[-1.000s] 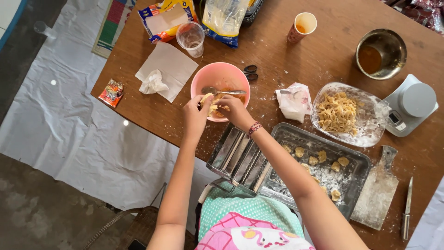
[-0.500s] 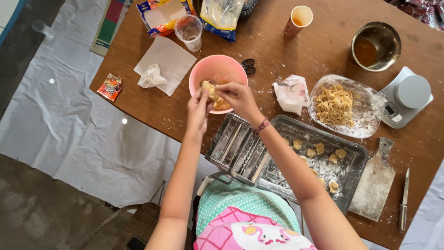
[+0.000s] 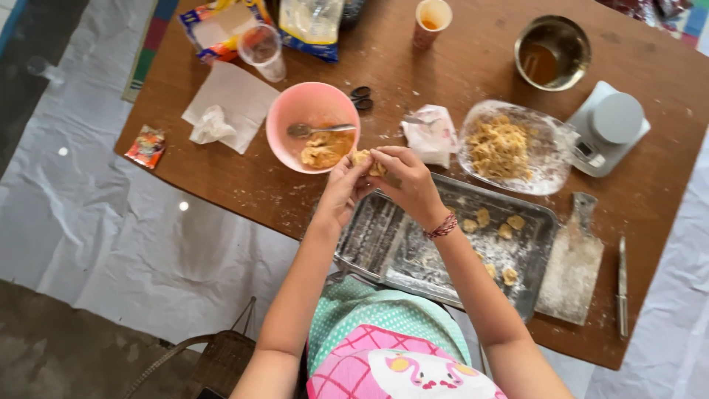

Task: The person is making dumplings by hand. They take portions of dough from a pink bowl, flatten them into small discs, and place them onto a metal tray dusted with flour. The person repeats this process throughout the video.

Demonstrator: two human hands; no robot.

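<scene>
Beside hands, pink bowl (image 3: pixel 313 111) holding dough (image 3: pixel 323 151)

Soft even daylight, faint shadows, slight blur

Brown wooden table (image 3: pixel 458 66), flour-dusted. Far left – snack bags (image 3: pixel 221 26), plastic cup (image 3: pixel 262 52), white napkin (image 3: pixel 225 111), small orange packet (image 3: pixel 148 144). Middle: pink bowl (image 3: pixel 295 111), scissors (image 3: pixel 360 97), paper cup (image 3: pixel 432 18), crumpled tissue (image 3: pixel 432 137). Right – metal bowl (image 3: pixel 565 37), glass dish (image 3: pixel 550 166), kitchen scale (image 3: pixel 609 125). Near edge: metal baking tray (image 3: pixel 399 244), floured wooden board (image 3: pixel 572 266), knife (image 3: pixel 622 288).
</scene>
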